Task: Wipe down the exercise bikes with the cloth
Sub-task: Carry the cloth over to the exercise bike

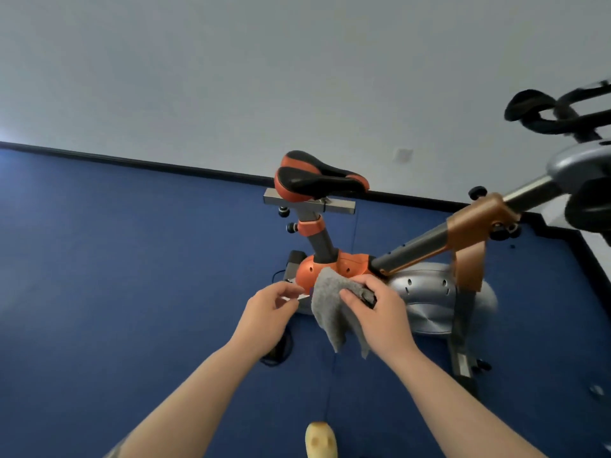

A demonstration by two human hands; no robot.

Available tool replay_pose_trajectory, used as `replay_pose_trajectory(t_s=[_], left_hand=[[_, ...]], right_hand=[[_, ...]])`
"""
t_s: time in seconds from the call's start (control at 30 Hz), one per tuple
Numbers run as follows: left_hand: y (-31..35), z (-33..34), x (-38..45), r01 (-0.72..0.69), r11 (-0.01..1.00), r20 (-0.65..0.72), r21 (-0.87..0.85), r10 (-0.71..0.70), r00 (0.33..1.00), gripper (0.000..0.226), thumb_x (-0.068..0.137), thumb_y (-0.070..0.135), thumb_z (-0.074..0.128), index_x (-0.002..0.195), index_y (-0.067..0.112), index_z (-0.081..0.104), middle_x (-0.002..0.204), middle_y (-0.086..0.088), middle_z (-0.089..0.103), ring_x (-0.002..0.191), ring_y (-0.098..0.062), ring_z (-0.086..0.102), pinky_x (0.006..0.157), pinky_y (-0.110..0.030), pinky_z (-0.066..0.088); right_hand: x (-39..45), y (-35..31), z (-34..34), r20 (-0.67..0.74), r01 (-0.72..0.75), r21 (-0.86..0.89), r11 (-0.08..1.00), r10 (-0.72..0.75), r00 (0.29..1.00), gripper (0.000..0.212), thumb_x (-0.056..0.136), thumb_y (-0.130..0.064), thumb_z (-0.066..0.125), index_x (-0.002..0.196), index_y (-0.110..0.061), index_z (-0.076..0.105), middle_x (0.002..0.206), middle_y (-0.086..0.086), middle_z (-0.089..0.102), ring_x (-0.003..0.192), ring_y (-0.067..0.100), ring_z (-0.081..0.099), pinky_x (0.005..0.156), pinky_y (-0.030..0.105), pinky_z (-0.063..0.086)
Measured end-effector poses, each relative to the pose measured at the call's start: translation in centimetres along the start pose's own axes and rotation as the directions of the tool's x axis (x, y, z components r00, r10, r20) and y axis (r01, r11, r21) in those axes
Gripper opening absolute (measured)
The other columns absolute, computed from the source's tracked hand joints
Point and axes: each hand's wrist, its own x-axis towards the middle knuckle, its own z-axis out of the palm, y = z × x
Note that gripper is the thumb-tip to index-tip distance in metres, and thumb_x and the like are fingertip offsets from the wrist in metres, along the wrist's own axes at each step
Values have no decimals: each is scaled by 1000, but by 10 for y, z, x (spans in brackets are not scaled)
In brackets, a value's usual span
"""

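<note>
Right hand on cloth at the bike's orange housing; left hand free beside it.

Right hand [380, 312] fingers curled, gripping grey cloth [330, 305] bunched against a dark part, cloth hanging below. Left hand [267, 312] just left of cloth, fingers loosely bent, holding nothing. Exercise bike [334, 269] behind: orange-black saddle [317, 176] above, silver flywheel cover [429, 299] to the right. Blue floor [115, 259], pale wall [264, 77].

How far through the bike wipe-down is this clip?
Nothing visibly marks any part as already wiped. In hand: the right hand grips the grey cloth in front of the bike's orange housing; the left hand hovers beside it, fingers loosely curled. The saddle, frame tube and handlebars look untouched.
</note>
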Motion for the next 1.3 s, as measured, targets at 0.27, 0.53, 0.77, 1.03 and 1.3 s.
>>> replay_pose_trajectory(t_s=[0.27, 0.53, 0.77, 1.03, 1.3], left_hand=[[-14, -75, 75, 23, 999, -69, -39, -26, 997, 28, 97, 17, 56, 93, 42, 65, 99, 18, 68, 83, 9, 58, 62, -4, 42], [-59, -166, 169, 4, 1000, -3, -30, -4, 1000, 25, 97, 18, 56, 100, 41, 66, 104, 18, 67, 88, 3, 60, 65, -7, 42], [-101, -289, 253, -37, 998, 125, 49, 31, 992, 27, 96, 18, 56, 96, 44, 66, 102, 18, 68, 82, 1, 61, 57, -9, 46], [-128, -349, 339, -83, 996, 226, 39, 72, 971, 27, 96, 18, 56, 94, 42, 66, 100, 19, 69, 88, 0, 62, 58, -6, 45], [-132, -358, 437, -180, 982, 356, 56, 149, 922, 28, 96, 18, 56, 97, 45, 64, 105, 20, 66, 89, 8, 58, 61, -5, 44]], right_hand=[[89, -33, 68, 115, 56, -20, 998, -53, 992, 8, 90, -25, 68, 90, -33, 65, 86, -18, 68, 86, -3, 62, 72, 12, 45], [168, -61, 168, 57, 0, -28, 1000, 2, 998, 6, 90, -24, 68, 90, -29, 66, 84, -16, 68, 85, 1, 62, 77, 30, 52], [220, -90, 271, -171, -125, 10, 992, 125, 977, 5, 89, -26, 69, 91, -28, 66, 83, -15, 68, 83, 2, 63, 76, 34, 53], [258, -113, 336, -261, -209, 10, 978, 205, 943, 8, 89, -23, 70, 90, -30, 66, 85, -21, 68, 85, 0, 63, 78, 27, 51], [352, -105, 376, -400, -247, 33, 969, 239, 885, 10, 87, -23, 72, 86, -31, 65, 81, -19, 68, 79, -1, 63, 70, 17, 47]])
